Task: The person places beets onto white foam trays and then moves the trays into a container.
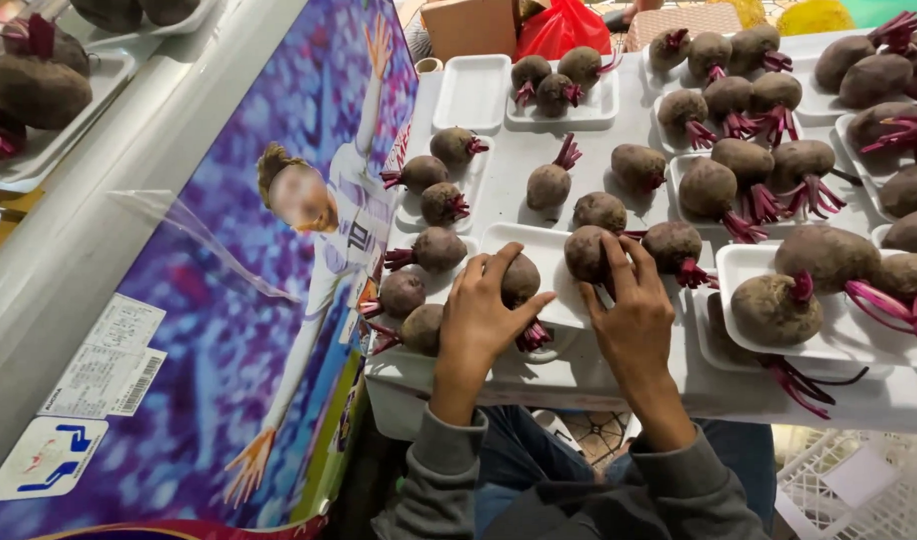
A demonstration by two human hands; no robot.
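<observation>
Big white table (539, 170) covered in foam trays of beetroots, with a chest freezer (179, 300) on the left, its lid wrapped in a purple sports poster. The tray that matters is the white foam one (549, 262) right at the near edge, between both hands.

Left hand (479, 320) is cupped over a beetroot (522, 280) on the tray's left side — fingers curled around its top and thumb pressing the side, so it's gripping it. Right hand (634, 320) sits on a second beetroot (589, 252) at the tray's right side, fingers spread over it and touching rather than clamping, as far as I can tell.

What could go wrong, I reckon: that tray is thin foam and hangs close to the table edge, so pressing down on either side might tip or crack it, and a round root could roll off toward the lap. The stub stalks are brittle too — one (534, 335) pokes out just under the left hand and could snap.

The beets themselves look dusty brown-purple, roundish, dry-skinned, with short magenta stalk stubs. More loose ones (419, 290) sit just left of the tray.
</observation>
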